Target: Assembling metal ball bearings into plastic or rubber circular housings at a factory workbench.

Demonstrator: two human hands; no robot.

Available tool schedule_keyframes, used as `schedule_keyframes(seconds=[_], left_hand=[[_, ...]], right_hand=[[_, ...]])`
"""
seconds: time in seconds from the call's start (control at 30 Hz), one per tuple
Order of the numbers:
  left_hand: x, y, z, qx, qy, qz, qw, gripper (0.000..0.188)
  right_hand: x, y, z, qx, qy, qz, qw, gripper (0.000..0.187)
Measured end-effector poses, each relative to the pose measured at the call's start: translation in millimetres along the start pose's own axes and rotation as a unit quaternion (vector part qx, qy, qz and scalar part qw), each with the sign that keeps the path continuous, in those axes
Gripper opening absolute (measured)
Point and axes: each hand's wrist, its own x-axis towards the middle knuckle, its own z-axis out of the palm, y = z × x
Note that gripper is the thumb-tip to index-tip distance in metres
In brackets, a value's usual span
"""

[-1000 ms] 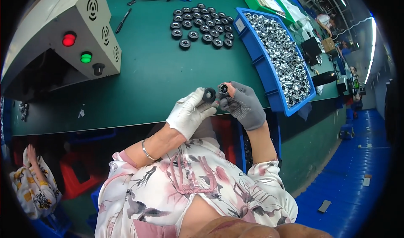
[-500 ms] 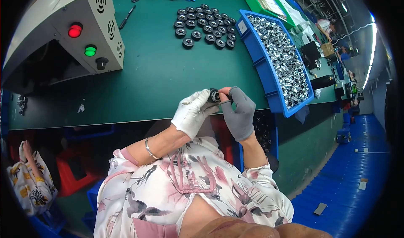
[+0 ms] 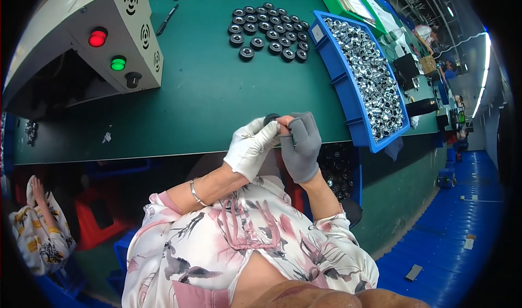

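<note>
My left hand [image 3: 249, 149], in a white glove, is closed on a black round wheel-like part [image 3: 271, 118] just over the front edge of the green table. My right hand [image 3: 302, 148] wears a grey glove with bare fingertips. Its thumb and forefinger pinch together against the right side of that same part. Most of the part is hidden behind the fingers; only its dark upper rim shows. Farther back on the table lies a group of several similar black wheels [image 3: 274, 51] with silver centres.
At right stands a blue bin [image 3: 348, 102] full of small shiny metal pieces, with a green tray [image 3: 333, 2] behind it. A beige machine [image 3: 142, 36] with red and green lights fills the left. A pen [image 3: 167, 19] lies beyond. Below the table, a crate holds dark parts [image 3: 333, 169].
The part has turned between my hands, so its silver face no longer shows. My right fingers have closed in over it and the right hand has shifted slightly left.
</note>
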Motion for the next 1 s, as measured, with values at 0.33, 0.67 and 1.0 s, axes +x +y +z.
schedule_keyframes(seconds=[0.33,0.67,1.0], left_hand=[[-7,7,-5,0.127,-0.065,0.050,0.988,0.032],[0,24,-4,0.245,-0.030,0.064,0.967,0.032],[5,17,8,0.208,-0.054,0.188,0.958,0.025]], right_hand=[[-12,-2,-8,0.356,-0.038,0.220,0.907,0.037],[-14,2,2,0.336,-0.028,0.247,0.908,0.029],[-11,-14,22,0.368,0.099,0.212,0.900,0.020]])
